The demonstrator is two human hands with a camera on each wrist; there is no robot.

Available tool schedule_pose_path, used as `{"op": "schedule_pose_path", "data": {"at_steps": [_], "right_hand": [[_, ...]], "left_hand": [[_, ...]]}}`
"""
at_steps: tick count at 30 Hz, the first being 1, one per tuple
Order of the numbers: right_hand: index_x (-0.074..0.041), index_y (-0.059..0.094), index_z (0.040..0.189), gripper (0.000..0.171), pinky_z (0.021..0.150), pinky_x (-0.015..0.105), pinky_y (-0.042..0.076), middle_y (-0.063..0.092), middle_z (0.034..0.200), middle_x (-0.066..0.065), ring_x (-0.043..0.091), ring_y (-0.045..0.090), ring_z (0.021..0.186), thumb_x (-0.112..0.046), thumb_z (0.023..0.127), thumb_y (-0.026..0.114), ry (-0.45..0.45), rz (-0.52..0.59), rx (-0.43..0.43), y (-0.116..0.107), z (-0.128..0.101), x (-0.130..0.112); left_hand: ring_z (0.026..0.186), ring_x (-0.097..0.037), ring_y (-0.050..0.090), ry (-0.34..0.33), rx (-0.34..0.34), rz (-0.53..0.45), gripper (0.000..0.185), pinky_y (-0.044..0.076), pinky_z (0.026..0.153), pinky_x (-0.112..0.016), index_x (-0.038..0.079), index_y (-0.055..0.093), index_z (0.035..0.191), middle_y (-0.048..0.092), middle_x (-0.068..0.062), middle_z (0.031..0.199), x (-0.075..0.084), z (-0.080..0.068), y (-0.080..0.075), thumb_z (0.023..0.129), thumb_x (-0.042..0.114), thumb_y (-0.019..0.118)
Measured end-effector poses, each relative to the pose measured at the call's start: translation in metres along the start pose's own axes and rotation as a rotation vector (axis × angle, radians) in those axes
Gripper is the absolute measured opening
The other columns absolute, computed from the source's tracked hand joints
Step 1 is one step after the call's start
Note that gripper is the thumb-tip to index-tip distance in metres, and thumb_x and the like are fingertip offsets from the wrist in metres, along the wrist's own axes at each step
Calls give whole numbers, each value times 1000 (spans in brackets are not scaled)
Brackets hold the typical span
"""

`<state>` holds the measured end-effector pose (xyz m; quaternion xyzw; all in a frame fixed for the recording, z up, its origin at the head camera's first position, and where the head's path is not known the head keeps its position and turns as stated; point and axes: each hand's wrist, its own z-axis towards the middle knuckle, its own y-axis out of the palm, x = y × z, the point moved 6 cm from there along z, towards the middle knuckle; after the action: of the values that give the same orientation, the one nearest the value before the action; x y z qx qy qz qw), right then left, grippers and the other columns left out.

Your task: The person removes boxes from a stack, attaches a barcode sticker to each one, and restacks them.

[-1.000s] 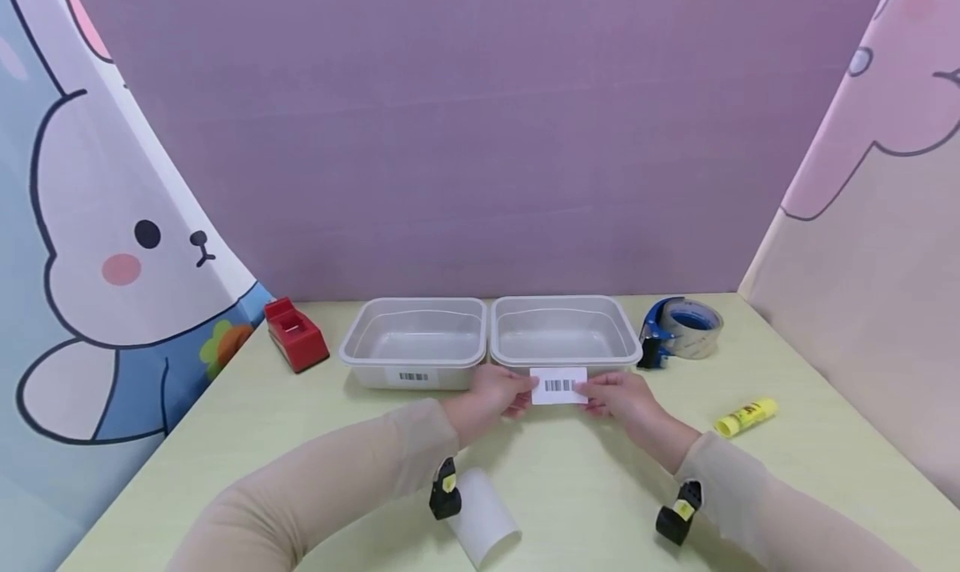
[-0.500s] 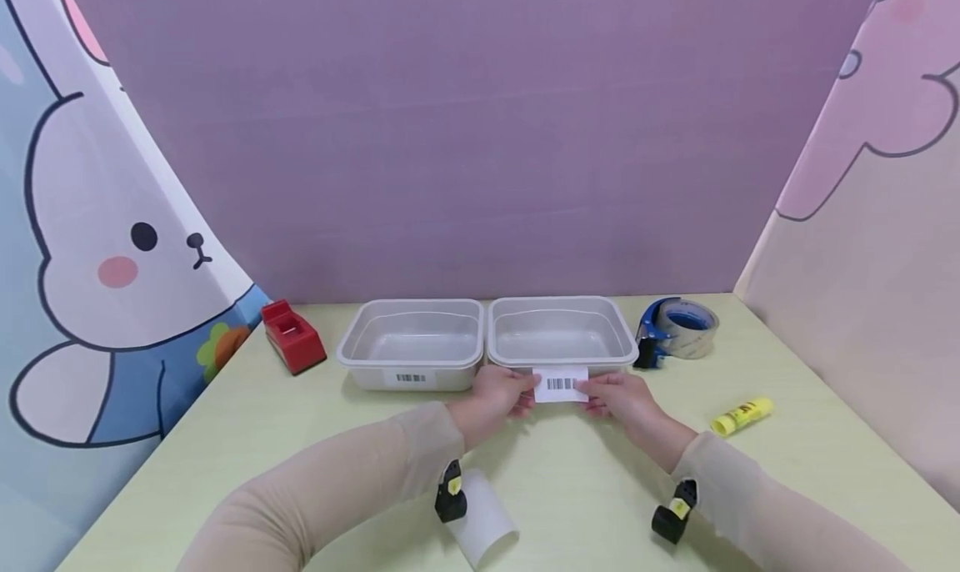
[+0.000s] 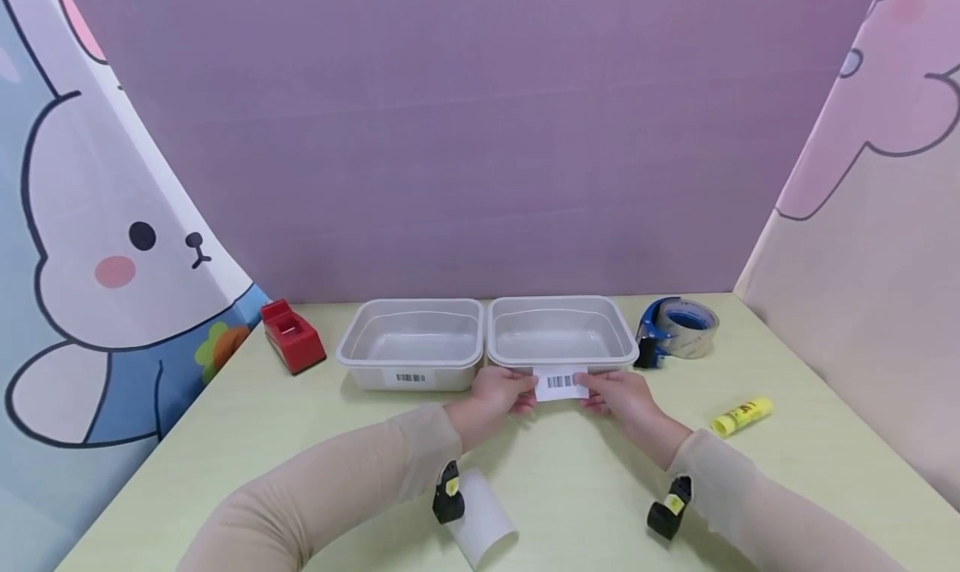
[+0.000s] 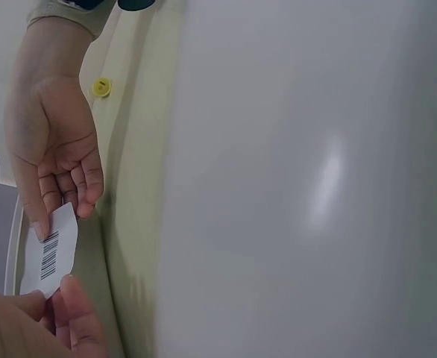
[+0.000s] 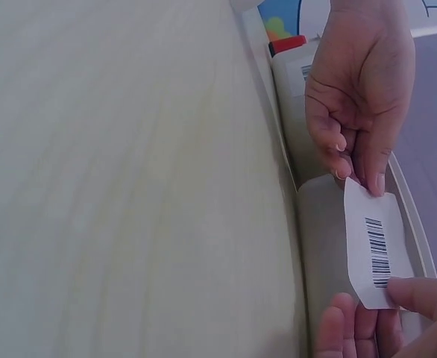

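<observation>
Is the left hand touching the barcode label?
Touching: the right wrist view shows the left hand pinching the barcode label's top edge with its fingertips.

Two trays sit side by side at frame centre, left tray [image 3: 411, 341] beside right tray [image 3: 561, 334]; stapler [image 3: 292, 335] left, tape dispenser [image 3: 677, 328] right, glue stick [image 3: 741, 415] lower right.

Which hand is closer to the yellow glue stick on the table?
Right. The right hand pinches the barcode label, with the glue stick off to its right; the left hand holds the label's far end.
</observation>
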<state>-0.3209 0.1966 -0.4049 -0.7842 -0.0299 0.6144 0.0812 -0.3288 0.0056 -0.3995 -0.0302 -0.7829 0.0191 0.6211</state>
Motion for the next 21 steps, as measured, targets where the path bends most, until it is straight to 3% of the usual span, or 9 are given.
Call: {"op": "schedule_pose_path", "data": {"at_steps": [9,21], "right_hand": [[9,61,114,41,63,23,55,69,73,0,11,65,64,-22,89,70,-14,12,13,0,4,2],[8,59,116,43,64,21,55,68,75,0,9,65,64,-25,90,69,7,6,29,1,5,3]], "left_hand": [[50,-7,58,20,8,-5,19,54,49,-19,-10,68,101,72,-19,79,0,0,0,86,1,69],[54,-10,62,49,6,93,15,59,57,-26,-6,70,100,72,-19,89,3,-7,-4,86,0,68]]}}
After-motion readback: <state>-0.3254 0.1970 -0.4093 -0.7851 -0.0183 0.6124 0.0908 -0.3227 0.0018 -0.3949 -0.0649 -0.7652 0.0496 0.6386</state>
